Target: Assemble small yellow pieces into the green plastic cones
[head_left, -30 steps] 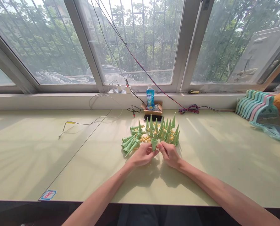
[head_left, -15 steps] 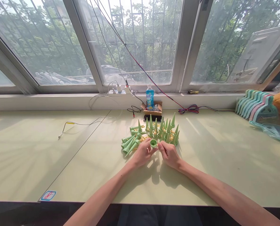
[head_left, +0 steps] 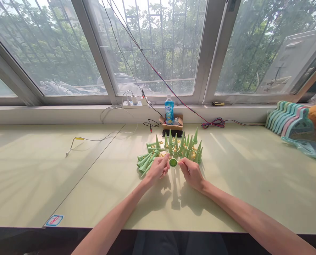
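Between my hands a green cone-shaped piece (head_left: 173, 162) shows its round, hollow end upward. My right hand (head_left: 192, 172) pinches a small yellowish part at the right side of this piece. My left hand (head_left: 158, 168) is just left of it, thumb raised and the other fingers curled; whether it touches the piece is unclear. Behind my hands, several green cones (head_left: 190, 144) stand upright with small yellow parts among them. More green cones (head_left: 146, 163) lie on their sides at the left, partly hidden by my left hand.
A blue bottle (head_left: 169, 110) and small cardboard box (head_left: 178, 122) stand behind the cones, near a dark phone (head_left: 173, 133). Coiled cable (head_left: 213, 123) lies right of them. Pastel hangers (head_left: 289, 118) are at the far right; a thin cable (head_left: 94, 140) crosses the left table.
My left hand has let go of the green piece and moved slightly left, its fingers curling. My right hand still holds the piece in nearly the same place.
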